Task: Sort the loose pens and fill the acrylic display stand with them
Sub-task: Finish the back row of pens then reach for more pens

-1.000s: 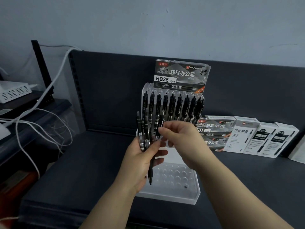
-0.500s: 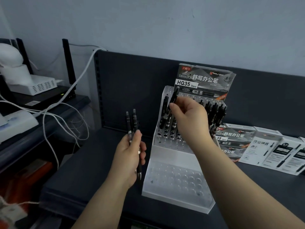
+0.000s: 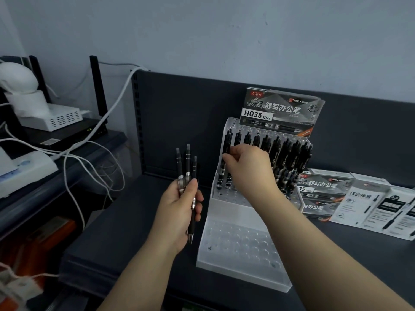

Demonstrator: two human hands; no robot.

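My right hand [image 3: 249, 169] pinches one black pen [image 3: 227, 143], fingertips curled round it, seating it at the left end of the acrylic stand's [image 3: 242, 254] raised tier. My left hand [image 3: 179, 212] grips three spare pens [image 3: 186, 167] upright beside the stand (next to feed, I'd say). Pen boxes [image 3: 323, 194] crowd the right side; the lower holes are unfilled.

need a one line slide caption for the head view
Right hand pinches a black pen at the acrylic display stand's left end while left hand holds three more pens.
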